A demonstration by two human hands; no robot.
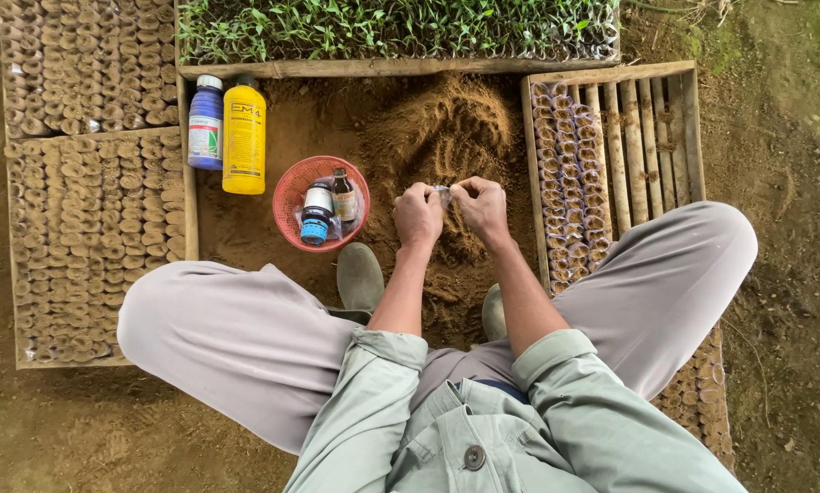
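**Small clear bag pinched over the soil heap**

Between my knees, over the mound of brown soil (437, 137), both my hands meet on a small clear plastic bag (443, 193). My left hand (417, 215) and right hand (483, 208) each have their fingers closed on the bag, one at either side, so it stretches roughly left to right between them. It is too small for me to tell which end is its mouth.

Left of my hands sits a red basket (291, 196) holding a dark bottle with a blue cap (317, 212) and a small brown bottle (343, 194). Beyond it a yellow bottle (244, 137) and a blue bottle (205, 123) lie side by side on the soil.

On my right a slatted wooden tray (652, 128) carries rows of filled little bags (565, 183) along its left part; its other slats are bare. On my left, wooden trays (189, 183) are packed with the same bags. Ahead, a tray of green seedlings (392, 27) runs across. My grey boots (360, 274) rest on the soil beneath my wrists.
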